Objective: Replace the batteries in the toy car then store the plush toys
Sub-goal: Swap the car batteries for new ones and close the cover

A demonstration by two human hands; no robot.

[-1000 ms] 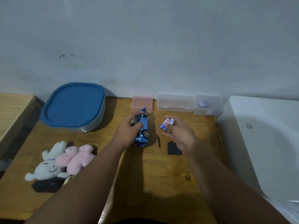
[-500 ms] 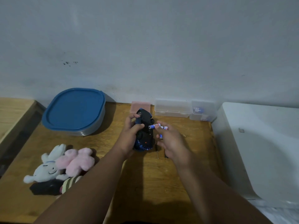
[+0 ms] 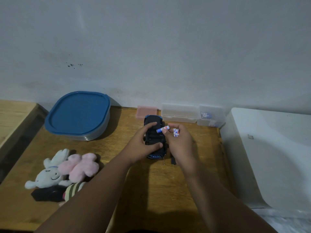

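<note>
The blue toy car (image 3: 154, 137) lies upside down on the wooden table (image 3: 151, 182), its black underside facing up. My left hand (image 3: 143, 145) grips it from the left, fingers across the underside. My right hand (image 3: 180, 142) pinches a small blue-and-white battery (image 3: 162, 129) at the car's right side and holds more batteries (image 3: 176, 132) in its fingers. A white bunny plush (image 3: 48, 172), a pink plush (image 3: 80, 167) and a striped plush (image 3: 74, 190) lie at the left front.
A grey container with a blue lid (image 3: 77, 113) stands at the back left. A pink box (image 3: 146, 111) and two clear boxes (image 3: 179, 112) line the wall. A screwdriver (image 3: 163, 161) and black cover (image 3: 173, 160) lie under my right hand. A white surface (image 3: 269, 157) borders the right.
The car was turned from its side to upside down. My right hand moved left, bringing one battery to the car's underside.
</note>
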